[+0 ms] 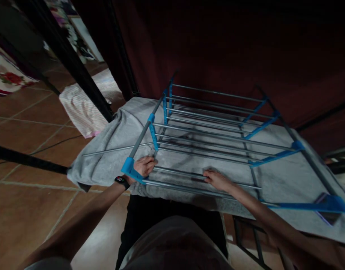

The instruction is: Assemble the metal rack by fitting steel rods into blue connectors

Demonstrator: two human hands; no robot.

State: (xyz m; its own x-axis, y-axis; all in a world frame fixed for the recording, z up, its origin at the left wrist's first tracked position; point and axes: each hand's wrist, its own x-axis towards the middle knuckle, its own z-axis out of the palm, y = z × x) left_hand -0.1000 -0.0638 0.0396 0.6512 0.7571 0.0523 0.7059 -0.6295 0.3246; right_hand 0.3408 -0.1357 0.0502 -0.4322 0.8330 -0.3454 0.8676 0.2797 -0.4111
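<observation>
A rack of grey metal tubes with blue plastic joints, looking like a clothes drying rack [223, 137], lies on a grey blanket [107, 165]. My right hand [216, 180] is closed around a loose-looking metal tube [178, 172] near the rack's front edge. At that tube's left end is my left hand [144, 167], fingers curled, just inside the blue corner joint [128, 165]. Both hands seem to grip the same tube, though the left fingers are partly blurred. Another thin metal rod [116, 149] lies on the blanket at left, running under the rack.
A phone-like dark object [328, 217] lies under the rack's right blue corner. Black metal posts [68, 63] stand at left, with a striped cloth [82, 108] beyond. A dark red curtain [217, 48] hangs behind. Tiled floor [28, 210] shows at left.
</observation>
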